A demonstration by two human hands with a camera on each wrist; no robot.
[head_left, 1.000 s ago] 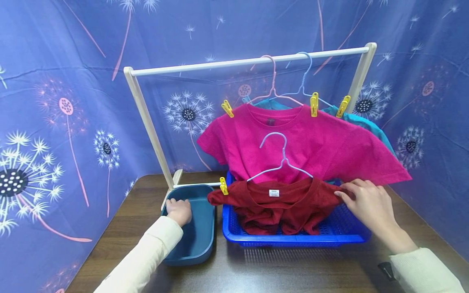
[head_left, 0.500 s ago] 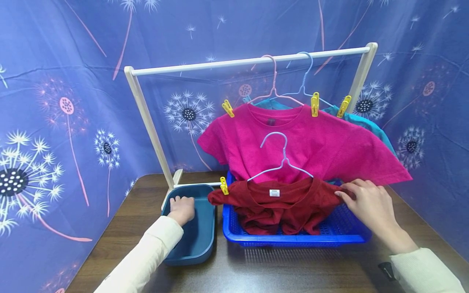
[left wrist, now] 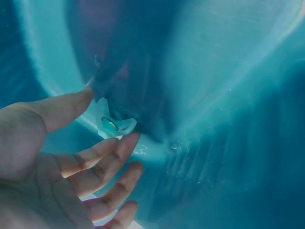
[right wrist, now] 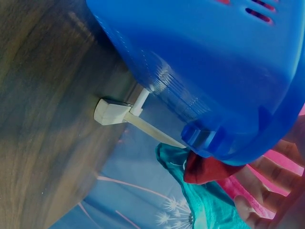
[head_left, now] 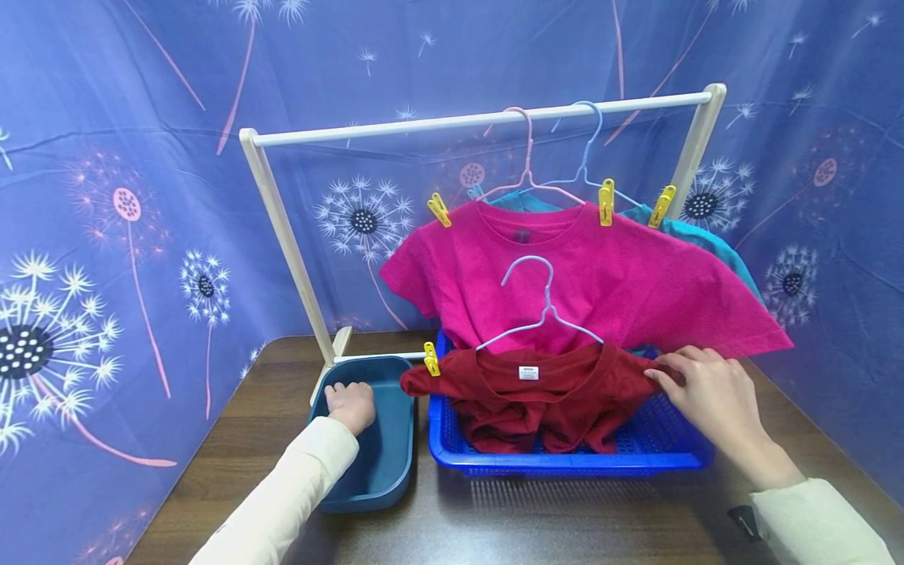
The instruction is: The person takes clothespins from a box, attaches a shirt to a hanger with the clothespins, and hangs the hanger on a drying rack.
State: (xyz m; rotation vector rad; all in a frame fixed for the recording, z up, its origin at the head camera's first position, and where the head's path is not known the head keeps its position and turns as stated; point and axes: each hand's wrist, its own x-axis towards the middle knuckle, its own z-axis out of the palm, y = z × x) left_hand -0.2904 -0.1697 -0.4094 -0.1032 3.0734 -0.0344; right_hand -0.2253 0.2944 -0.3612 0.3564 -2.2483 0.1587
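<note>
My left hand (head_left: 351,406) reaches down into a dark teal bin (head_left: 384,479). In the left wrist view a pale clothespin (left wrist: 108,125) with a metal spring lies between thumb and fingers; the fingertips are right at it, the thumb a little apart. My right hand (head_left: 709,396) pinches the right-side sleeve of a dark red T-shirt (head_left: 544,400). A pale lilac hanger (head_left: 547,310) sits in its neck, and a yellow clothespin (head_left: 431,359) clips its left-side shoulder. The shirt's lower part bunches in a blue basket (head_left: 565,463).
Behind stands a rack with a white rail (head_left: 395,129). A magenta T-shirt (head_left: 551,275) hangs there on a pink hanger (head_left: 529,149), before a turquoise shirt (head_left: 713,239) on a blue hanger (head_left: 588,145). Yellow clothespins (head_left: 606,202) grip their shoulders. The bin stands left of the basket.
Inside the bin my left hand shifts slightly right and its fingers move a little. The right hand and the red T-shirt stay where they were.
</note>
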